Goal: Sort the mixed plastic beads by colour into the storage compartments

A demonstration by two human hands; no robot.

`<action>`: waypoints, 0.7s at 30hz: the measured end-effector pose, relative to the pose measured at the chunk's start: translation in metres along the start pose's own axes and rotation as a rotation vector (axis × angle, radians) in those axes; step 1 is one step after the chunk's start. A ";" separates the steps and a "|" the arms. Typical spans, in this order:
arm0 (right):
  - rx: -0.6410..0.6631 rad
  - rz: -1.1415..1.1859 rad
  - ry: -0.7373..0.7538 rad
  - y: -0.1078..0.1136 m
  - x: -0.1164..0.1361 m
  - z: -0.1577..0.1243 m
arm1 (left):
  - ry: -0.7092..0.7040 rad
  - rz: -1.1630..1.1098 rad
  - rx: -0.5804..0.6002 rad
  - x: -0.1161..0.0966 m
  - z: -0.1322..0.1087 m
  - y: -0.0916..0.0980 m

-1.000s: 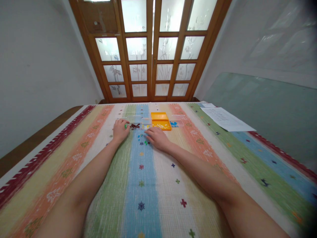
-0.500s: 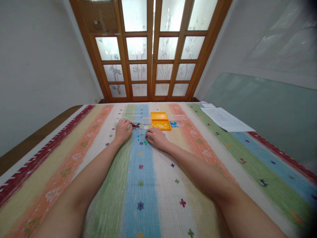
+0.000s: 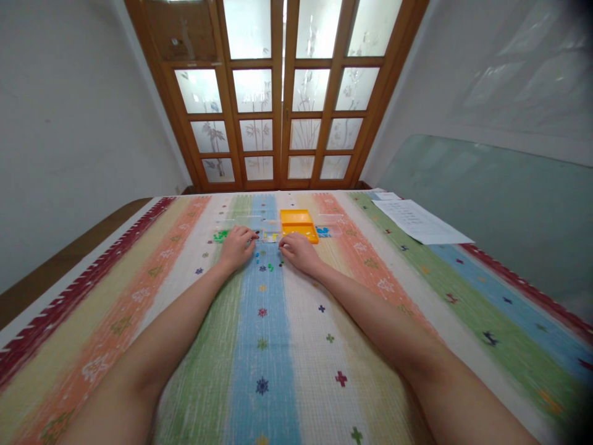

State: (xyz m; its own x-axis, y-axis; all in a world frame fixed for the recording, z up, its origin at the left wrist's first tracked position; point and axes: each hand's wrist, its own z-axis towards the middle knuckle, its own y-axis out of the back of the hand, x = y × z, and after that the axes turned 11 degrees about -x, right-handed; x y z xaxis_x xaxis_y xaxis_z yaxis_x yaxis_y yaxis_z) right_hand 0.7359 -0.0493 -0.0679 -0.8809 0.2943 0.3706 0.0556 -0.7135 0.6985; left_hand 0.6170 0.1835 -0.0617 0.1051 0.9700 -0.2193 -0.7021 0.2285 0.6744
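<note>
My left hand (image 3: 238,248) rests at a clear box with small dark pieces (image 3: 257,233), its fingertips bent together over them and covering most of them. Whether a piece is between those fingers is too small to tell. Just in front of the orange case (image 3: 299,216) is my right hand (image 3: 299,252), thumb and fingers drawn together; what they hold, if anything, is hidden. On the cloth between the hands lie a few small blue pieces (image 3: 257,257), green pieces (image 3: 271,267) and a dark piece (image 3: 280,264). Yellow and white pieces (image 3: 270,236) sit in a clear box between the hands.
Left of my left hand are green pieces (image 3: 220,235) in a clear box. Blue pieces (image 3: 323,232) lie in another, right of the orange case. Printed paper sheets (image 3: 419,221) lie at the right on the striped tablecloth (image 3: 273,408). Wooden glazed doors (image 3: 280,114) stand beyond the table.
My left hand has shifted right over the dark pieces, baring the green ones. My right hand has moved slightly right and away from me. A dark piece now shows beside the loose green ones.
</note>
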 end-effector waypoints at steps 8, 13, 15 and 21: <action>-0.178 0.066 -0.262 0.015 -0.032 0.004 | -0.068 -0.033 0.041 -0.009 0.001 0.003; -0.301 -0.026 -0.381 0.032 -0.060 0.006 | -0.079 -0.036 0.074 -0.012 0.001 0.003; -0.342 -0.075 -0.415 0.038 -0.072 0.005 | -0.093 -0.048 0.088 -0.014 0.001 0.002; -0.421 -0.253 -0.586 0.048 -0.100 0.000 | -0.190 -0.099 0.161 -0.024 0.000 -0.001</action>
State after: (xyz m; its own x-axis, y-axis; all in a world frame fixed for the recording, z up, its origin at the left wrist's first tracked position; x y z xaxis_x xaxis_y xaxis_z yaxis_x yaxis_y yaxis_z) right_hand 0.8268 -0.1130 -0.0720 -0.4429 0.6868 0.5764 -0.4020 -0.7267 0.5570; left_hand 0.6153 0.1599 -0.0574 0.3090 0.9368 -0.1639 -0.5619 0.3189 0.7633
